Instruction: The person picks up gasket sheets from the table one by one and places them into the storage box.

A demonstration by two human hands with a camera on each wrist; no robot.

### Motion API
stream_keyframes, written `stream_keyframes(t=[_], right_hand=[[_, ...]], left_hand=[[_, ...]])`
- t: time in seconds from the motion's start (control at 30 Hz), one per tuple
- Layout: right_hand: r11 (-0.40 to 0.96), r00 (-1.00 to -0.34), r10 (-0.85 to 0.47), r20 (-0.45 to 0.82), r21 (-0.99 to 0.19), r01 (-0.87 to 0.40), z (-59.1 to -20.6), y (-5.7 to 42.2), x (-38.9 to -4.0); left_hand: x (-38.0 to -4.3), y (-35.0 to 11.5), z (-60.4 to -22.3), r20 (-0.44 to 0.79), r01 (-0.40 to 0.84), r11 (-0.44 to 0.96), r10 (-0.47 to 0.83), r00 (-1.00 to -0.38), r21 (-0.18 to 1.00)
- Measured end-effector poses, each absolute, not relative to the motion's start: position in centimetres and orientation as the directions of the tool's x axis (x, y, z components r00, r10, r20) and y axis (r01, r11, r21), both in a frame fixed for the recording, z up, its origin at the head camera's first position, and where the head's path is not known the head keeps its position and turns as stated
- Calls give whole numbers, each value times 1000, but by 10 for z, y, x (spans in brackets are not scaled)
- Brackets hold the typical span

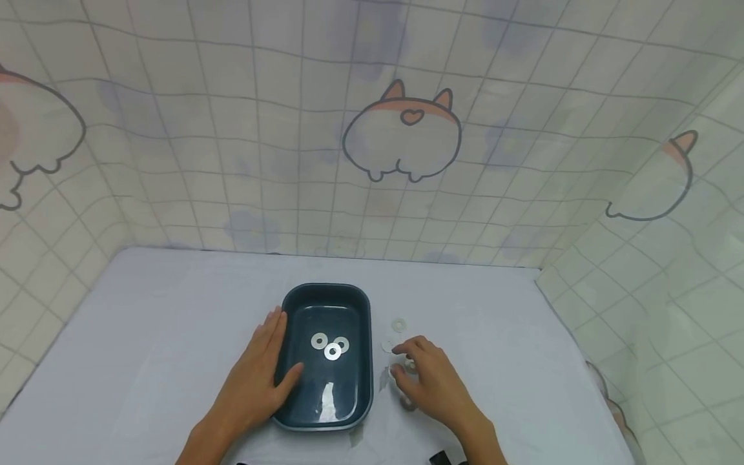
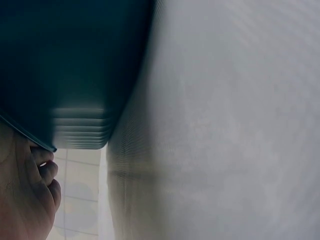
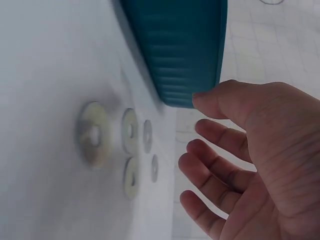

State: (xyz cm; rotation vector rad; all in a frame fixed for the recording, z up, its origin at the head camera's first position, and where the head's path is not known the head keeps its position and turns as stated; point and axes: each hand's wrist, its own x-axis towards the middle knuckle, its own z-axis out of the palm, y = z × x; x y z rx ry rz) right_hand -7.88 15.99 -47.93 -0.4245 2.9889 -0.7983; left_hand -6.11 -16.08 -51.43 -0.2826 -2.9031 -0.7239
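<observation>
A dark blue-green rectangular tray (image 1: 325, 413) holds three flat metal washers (image 1: 333, 351), two of them overlapping a third. My left hand (image 1: 250, 381) rests against the tray's left side, fingers straight along the rim and thumb laid over the edge. In the left wrist view, its fingertips (image 2: 49, 172) show beside the tray wall (image 2: 80, 75). To the right of the tray, several washers (image 1: 398, 325) lie flat on the white tabletop. Over them hovers my right hand (image 1: 433, 381), its fingers loosely bent and apart; the right wrist view shows nothing between thumb and fingers, with a washer (image 3: 94, 135) nearby.
The white-covered table (image 1: 174, 323) meets a tile-patterned wall covering (image 1: 290, 142) with cartoon drawings at the back and sides. A cable (image 1: 616, 407) runs along the right edge. Near my right wrist a small black object (image 1: 440, 458) shows at the bottom of the head view.
</observation>
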Motion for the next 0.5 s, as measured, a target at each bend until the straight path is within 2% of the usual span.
stream_keyframes(t=[0.27,0.5], right_hand=[[855,-975,-220,25,-477,-205,-499,169,-62],[869,-974,-220,56,-443,-222,-509,175,-52]], left_hand=[[-61,-161,-513,168,212,864,150,-974,457],[-61,-158,-512,183,218,866,150,-972,450]])
